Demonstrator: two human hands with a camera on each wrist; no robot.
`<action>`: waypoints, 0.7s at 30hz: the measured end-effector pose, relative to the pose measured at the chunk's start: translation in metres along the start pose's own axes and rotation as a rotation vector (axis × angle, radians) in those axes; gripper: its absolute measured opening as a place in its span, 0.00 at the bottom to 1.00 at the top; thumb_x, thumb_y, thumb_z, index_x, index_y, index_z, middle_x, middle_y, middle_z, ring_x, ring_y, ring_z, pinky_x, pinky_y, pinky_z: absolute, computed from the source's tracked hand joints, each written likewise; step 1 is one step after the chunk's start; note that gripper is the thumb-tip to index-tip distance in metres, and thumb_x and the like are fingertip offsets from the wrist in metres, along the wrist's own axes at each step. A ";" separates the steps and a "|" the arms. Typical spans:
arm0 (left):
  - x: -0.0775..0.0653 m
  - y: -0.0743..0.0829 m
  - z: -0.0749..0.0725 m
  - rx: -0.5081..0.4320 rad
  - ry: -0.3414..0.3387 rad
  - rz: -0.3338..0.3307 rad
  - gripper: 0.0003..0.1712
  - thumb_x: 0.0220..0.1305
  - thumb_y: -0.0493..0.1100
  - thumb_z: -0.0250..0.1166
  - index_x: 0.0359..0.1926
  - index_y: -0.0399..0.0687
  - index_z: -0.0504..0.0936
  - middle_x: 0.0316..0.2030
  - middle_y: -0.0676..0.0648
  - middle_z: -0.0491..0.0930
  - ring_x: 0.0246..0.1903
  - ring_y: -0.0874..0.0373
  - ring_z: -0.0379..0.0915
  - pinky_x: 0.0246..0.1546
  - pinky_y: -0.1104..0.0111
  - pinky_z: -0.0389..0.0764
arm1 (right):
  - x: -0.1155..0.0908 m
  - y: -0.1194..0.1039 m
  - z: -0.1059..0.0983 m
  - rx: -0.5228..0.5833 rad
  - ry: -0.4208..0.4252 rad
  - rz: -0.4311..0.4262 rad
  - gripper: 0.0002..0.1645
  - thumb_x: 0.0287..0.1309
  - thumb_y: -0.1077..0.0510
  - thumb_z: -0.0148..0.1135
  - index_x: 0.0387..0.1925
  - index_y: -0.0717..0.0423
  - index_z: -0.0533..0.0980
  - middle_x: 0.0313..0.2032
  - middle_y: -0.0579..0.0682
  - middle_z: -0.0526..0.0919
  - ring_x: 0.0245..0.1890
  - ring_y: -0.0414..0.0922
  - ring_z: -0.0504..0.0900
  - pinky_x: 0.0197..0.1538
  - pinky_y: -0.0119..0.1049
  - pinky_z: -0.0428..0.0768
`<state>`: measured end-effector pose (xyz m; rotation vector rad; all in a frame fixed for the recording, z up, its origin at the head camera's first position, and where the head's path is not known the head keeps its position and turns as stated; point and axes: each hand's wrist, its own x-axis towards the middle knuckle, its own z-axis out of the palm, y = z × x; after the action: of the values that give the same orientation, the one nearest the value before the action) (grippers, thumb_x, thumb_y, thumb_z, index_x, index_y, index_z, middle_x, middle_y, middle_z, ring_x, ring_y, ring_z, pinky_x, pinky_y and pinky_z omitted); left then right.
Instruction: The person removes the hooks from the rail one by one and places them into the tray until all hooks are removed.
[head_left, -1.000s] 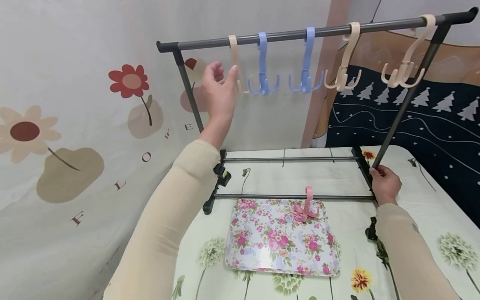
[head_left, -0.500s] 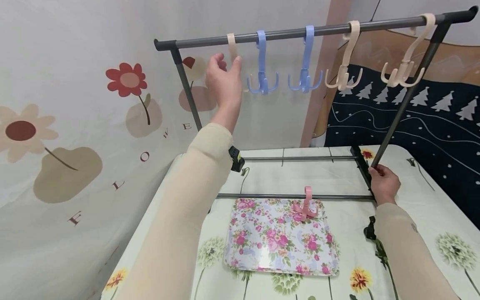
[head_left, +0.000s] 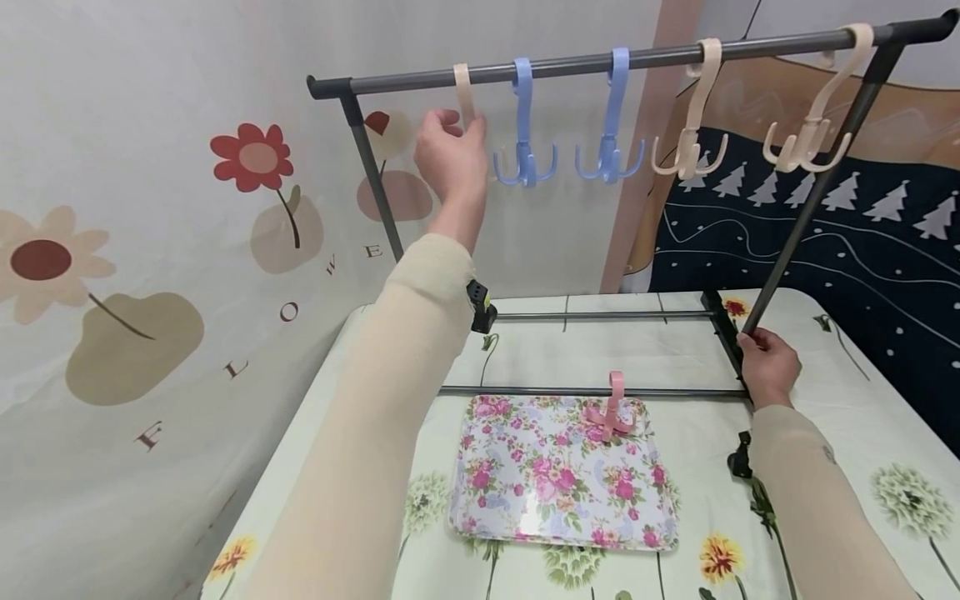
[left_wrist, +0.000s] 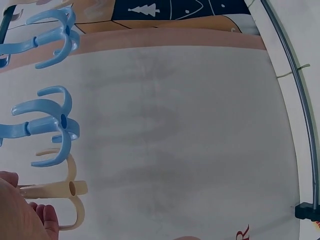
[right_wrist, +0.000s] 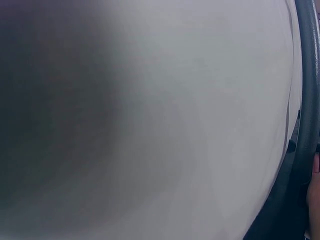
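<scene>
My left hand is raised to the leftmost beige multi-prong hook, which hangs from the top bar of a grey metal rack. Thumb and fingers pinch its stem; the prongs are hidden behind the hand in the head view. From the left wrist, that beige hook shows its prongs past the fingertips. Low on the right, my right hand grips the foot of the rack's upright post. Two blue hooks hang just right of the left hand, followed by two more beige hooks.
A floral tray lies on the flower-print tablecloth in front of the rack's lower bars. Over its top right corner a pink hook hangs from the front lower bar. Printed curtains stand close behind and to the left.
My left hand has moved right and slightly up, from beside the leftmost beige hook onto its stem. My right hand has stayed at the post's foot.
</scene>
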<state>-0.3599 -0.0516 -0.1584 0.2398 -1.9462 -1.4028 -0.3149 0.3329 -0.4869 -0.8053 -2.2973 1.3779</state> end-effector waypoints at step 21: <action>0.001 -0.012 -0.002 0.033 0.005 0.016 0.09 0.65 0.44 0.68 0.44 0.48 0.83 0.38 0.51 0.82 0.38 0.60 0.75 0.37 0.70 0.74 | -0.005 -0.003 0.003 0.022 0.001 0.014 0.28 0.73 0.45 0.51 0.65 0.56 0.74 0.55 0.55 0.77 0.45 0.46 0.71 0.42 0.33 0.69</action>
<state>-0.3624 -0.0582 -0.1686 0.2428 -1.9641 -1.3592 -0.3134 0.3269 -0.4853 -0.8164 -2.2758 1.4056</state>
